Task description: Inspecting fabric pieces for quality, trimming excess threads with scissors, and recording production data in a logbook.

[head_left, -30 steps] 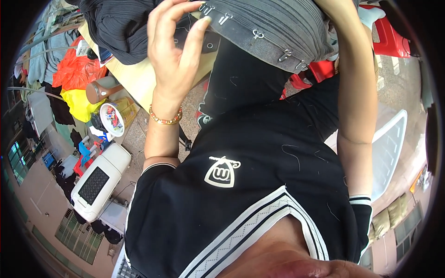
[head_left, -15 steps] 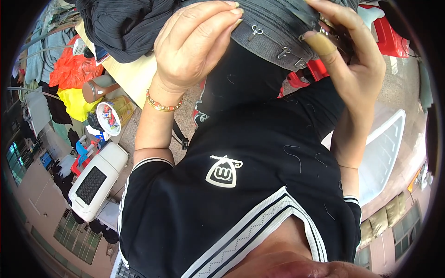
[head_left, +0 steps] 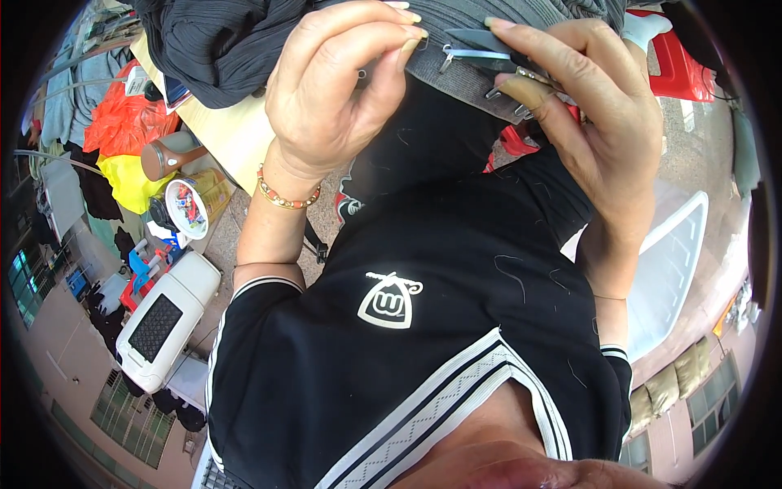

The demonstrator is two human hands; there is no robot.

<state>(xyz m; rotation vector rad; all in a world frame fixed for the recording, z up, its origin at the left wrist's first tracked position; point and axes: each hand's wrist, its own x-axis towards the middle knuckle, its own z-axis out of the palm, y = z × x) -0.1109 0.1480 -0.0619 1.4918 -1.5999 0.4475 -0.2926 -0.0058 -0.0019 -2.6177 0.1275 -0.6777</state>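
A pair of thread snips point(head_left: 482, 54) sits in my right hand point(head_left: 607, 102), with its two blades apart and pointing left toward my other hand. My left hand point(head_left: 338, 90) is closed in a pinch, thumb against fingertips; what is between them is too small to make out. Under both hands a grey garment point(head_left: 444, 88) with ribbed edges lies across my lap. Small metal zipper pulls point(head_left: 445, 60) stick out along its edge, just below the blades. A tan covering wraps my right thumb tip.
Dark pleated cloth point(head_left: 220, 53) is heaped at the upper left over a pale yellow board point(head_left: 232, 147). Beside it are a red plastic bag point(head_left: 122, 122), a yellow bag point(head_left: 130, 186) and a tub point(head_left: 213, 196) of small colourful pieces. A clear plastic bin point(head_left: 672, 269) stands right.
The snips have swung left into plain view, their blades now over the garment's edge near a zipper pull. My right hand has turned and shifted slightly left; my left hand stays pinched.
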